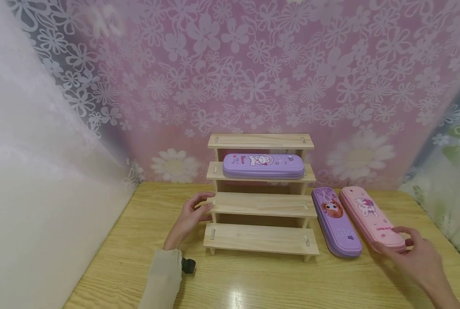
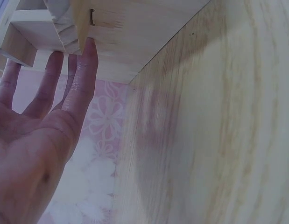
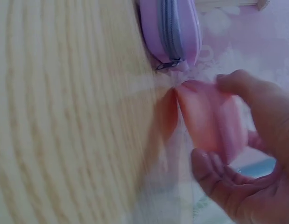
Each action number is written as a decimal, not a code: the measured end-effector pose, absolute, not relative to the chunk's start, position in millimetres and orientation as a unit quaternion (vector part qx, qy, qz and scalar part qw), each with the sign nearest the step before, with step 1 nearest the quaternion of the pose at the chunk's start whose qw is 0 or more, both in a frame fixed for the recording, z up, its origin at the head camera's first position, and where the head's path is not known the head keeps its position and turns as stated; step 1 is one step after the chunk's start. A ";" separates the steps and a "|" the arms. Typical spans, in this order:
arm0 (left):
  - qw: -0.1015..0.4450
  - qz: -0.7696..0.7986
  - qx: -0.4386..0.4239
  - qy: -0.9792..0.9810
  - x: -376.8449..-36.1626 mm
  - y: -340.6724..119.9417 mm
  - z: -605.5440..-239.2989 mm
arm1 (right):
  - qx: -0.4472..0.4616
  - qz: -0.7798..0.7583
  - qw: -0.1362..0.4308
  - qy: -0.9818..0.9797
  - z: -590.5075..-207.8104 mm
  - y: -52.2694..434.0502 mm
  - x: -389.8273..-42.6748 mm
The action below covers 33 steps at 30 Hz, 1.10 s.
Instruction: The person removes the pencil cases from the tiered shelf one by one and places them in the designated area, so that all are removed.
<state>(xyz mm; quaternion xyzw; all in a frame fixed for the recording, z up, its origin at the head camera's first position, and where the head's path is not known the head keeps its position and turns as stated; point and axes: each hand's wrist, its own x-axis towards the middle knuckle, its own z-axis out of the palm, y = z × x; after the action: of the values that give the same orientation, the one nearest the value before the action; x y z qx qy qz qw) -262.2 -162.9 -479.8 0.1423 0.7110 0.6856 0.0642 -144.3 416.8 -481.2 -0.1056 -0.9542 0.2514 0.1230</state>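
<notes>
A four-step wooden shelf (image 1: 258, 238) stands mid-table, with a purple pencil case (image 1: 263, 165) lying on its second step from the top. My left hand (image 1: 193, 214) has straight fingers touching the left end of the third step; the left wrist view shows the fingertips (image 2: 88, 51) against the shelf's wood (image 2: 125, 37). To the right of the shelf lie a purple pencil case with a girl print (image 1: 336, 223) and a pink pencil case (image 1: 370, 216). My right hand (image 1: 419, 257) grips the pink case's near end (image 3: 209, 121) between thumb and fingers, beside the purple case (image 3: 170, 28).
The wooden table (image 1: 253, 279) meets a white wall (image 1: 40, 193) on the left and a pink floral curtain (image 1: 253, 77) behind. The shelf's top, third and bottom steps are bare. A small black strap piece (image 1: 189, 265) sits at my left wrist.
</notes>
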 end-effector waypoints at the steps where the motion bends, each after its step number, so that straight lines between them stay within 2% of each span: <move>1: 0.064 0.686 0.142 0.711 -261.8 -162.8 -479.7 | -0.102 0.249 0.111 -0.957 -481.4 417.5 -144.5; 7: 0.062 0.684 0.144 0.713 -260.7 -162.9 -480.3 | -0.096 0.243 0.062 -0.963 -485.4 419.5 -144.6; 11: 0.064 0.686 0.144 0.711 -260.4 -163.2 -480.4 | -0.088 0.243 0.058 -0.964 -486.9 420.4 -143.8; 23: 0.065 0.692 0.149 0.703 -262.6 -161.9 -479.4 | -0.087 0.281 0.210 -0.932 -476.5 403.4 -141.8; 28: 0.064 0.696 0.147 0.700 -264.5 -162.7 -482.4 | -0.044 0.352 0.266 -0.897 -467.3 380.6 -149.9; 33: 0.062 0.696 0.146 0.701 -266.3 -163.9 -484.3 | -0.003 0.371 0.296 -0.880 -459.1 358.9 -158.4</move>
<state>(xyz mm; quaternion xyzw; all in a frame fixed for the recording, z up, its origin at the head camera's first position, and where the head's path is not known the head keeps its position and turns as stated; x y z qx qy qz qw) -266.3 -163.9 -484.3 0.1460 0.7007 0.6956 0.0618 -158.4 358.9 -459.1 -0.0027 -0.8804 0.3707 0.2958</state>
